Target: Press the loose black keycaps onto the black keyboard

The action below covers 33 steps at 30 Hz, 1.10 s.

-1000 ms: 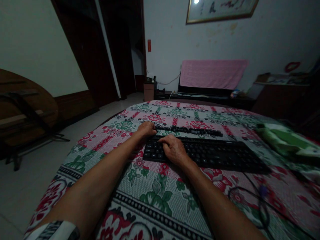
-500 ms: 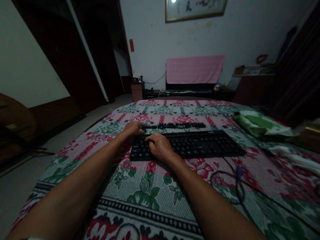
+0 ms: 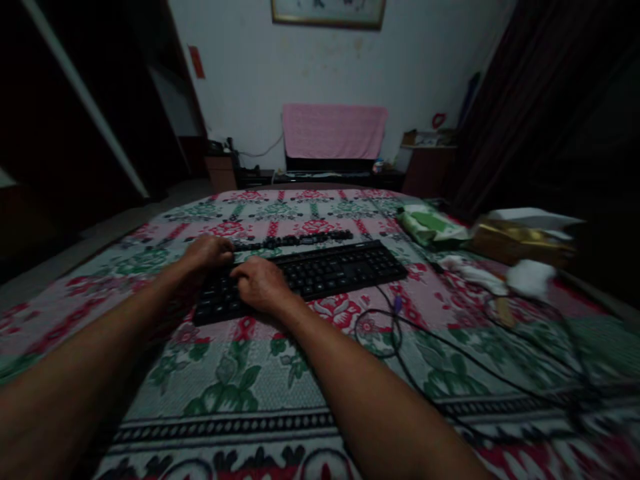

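Observation:
A black computer keyboard [image 3: 330, 273] lies on the flowered cloth, its left end under my hands. My left hand [image 3: 210, 252] is at the keyboard's far left corner, fingers curled closed. It is beside the left end of a row of small black pieces [image 3: 300, 240] that look like loose keycaps. My right hand [image 3: 263, 283] rests over the keys on the left part, with thumb and forefinger bent together. Whatever either hand's fingertips hold is too small or hidden to make out. From the keyboard's near edge runs a black cable [image 3: 425, 330] with a purple plug [image 3: 398, 304].
To the right lie a green and white packet [image 3: 433, 225], a gold tissue box [image 3: 523, 240] and crumpled white tissue [image 3: 530, 277]. The cable loops over the cloth on the near right. A pink cloth [image 3: 335, 130] covers a screen by the far wall.
My view has turned to the right, so the keyboard and both hands appear farther left. Both hands stay at the keyboard's left end, with little change in their pose.

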### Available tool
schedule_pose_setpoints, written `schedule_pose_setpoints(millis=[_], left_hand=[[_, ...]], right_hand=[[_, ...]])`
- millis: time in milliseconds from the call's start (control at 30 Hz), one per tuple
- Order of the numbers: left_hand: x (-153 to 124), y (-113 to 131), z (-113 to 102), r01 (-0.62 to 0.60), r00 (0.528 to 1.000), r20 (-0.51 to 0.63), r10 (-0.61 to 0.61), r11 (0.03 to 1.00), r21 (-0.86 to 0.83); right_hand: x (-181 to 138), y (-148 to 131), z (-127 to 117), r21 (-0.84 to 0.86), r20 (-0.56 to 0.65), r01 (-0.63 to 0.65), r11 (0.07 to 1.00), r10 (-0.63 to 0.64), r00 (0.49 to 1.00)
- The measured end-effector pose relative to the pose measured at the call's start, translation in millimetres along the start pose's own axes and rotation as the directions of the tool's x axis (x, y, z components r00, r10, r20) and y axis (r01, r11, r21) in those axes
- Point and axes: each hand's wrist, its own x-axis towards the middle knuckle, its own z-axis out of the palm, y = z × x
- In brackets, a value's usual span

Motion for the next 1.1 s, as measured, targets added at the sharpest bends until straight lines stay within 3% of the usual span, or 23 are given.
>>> schedule_pose_setpoints(millis=[133, 267, 367, 433, 600, 700, 933, 1100], left_hand=[[7, 2, -2, 0.006, 0.998, 0.062, -0.004, 1.000, -0.023], [3, 9, -15, 0.021, 0.998, 0.060, -0.002, 0.947, -0.322], [-9, 13, -22, 0.130, 0.991, 0.113, -0.071, 0.719, -0.683], [-22, 16, -26, 0.142, 0.990, 0.128, -0.065, 0.568, -0.811], [-55, 25, -30, 0.130, 0.991, 0.135, 0.003, 0.266, -0.955], [-66, 29, -28, 0.171, 0.985, 0.174, 0.002, 0.183, -0.968], [-72, 29, -19, 0.098, 0.994, 0.101, 0.037, 0.085, -0.992], [-74, 29, -19, -0.014, 1.000, -0.009, 0.030, 0.167, -0.986]], right_hand=[[0, 0, -1, -0.036, 0.015, 0.002, 0.999, -0.001, 1.000], [1, 0, 0, -0.021, 0.008, -0.017, 1.000, 0.017, 1.000], [2, 2, 2, 0.022, -0.015, 0.002, 1.000, -0.002, 1.000], [4, 3, 3, 0.059, -0.063, -0.009, 0.998, 0.013, 0.998], [9, 1, 2, 0.187, -0.225, -0.117, 0.975, 0.159, 0.961], [9, 0, 0, 0.292, -0.237, -0.118, 0.949, 0.192, 0.952], [9, 3, 1, 0.430, -0.262, -0.062, 0.901, 0.190, 0.946], [11, 6, 3, 0.499, -0.268, -0.060, 0.865, 0.219, 0.938]])
